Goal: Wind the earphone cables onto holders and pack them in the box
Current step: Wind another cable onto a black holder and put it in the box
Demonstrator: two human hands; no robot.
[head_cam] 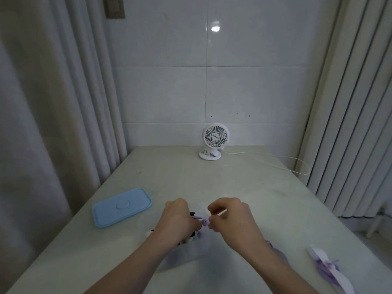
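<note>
Nearest the camera, our two bare forearms enter from 6 o'clock and converge at the table's point(233, 177) centre. Our left hand point(178, 219) is curled closed around a small bundle, partly black and white, that we take to be a holder with cable on it; its fingers hide most of it, so we cannot tell how much is wound. Our right hand point(231, 217) is pinched at thumb and forefinger on the purple earphone cable point(204, 222), whose lilac earbud ends show in the gap between the hands. The cable we judge to be light, limp and thin, prone to kink or slip; it is best taken near the buds or plug, with gentle tension rather than a tug. The visible stretch runs roughly from 9 to 3 o'clock, hand to hand. Beneath the wrists lies a translucent box point(182, 257), its edges indistinct. The blue lid point(122, 206) lies flat at 9 o'clock, its long axis running from 8 toward 2 o'clock. At 4 o'clock, near the table edge, more purple and white earphones point(327, 266) await, lying along 11 to 5 o'clock. A white desk fan point(213, 141) stands at 12 o'clock.
</note>
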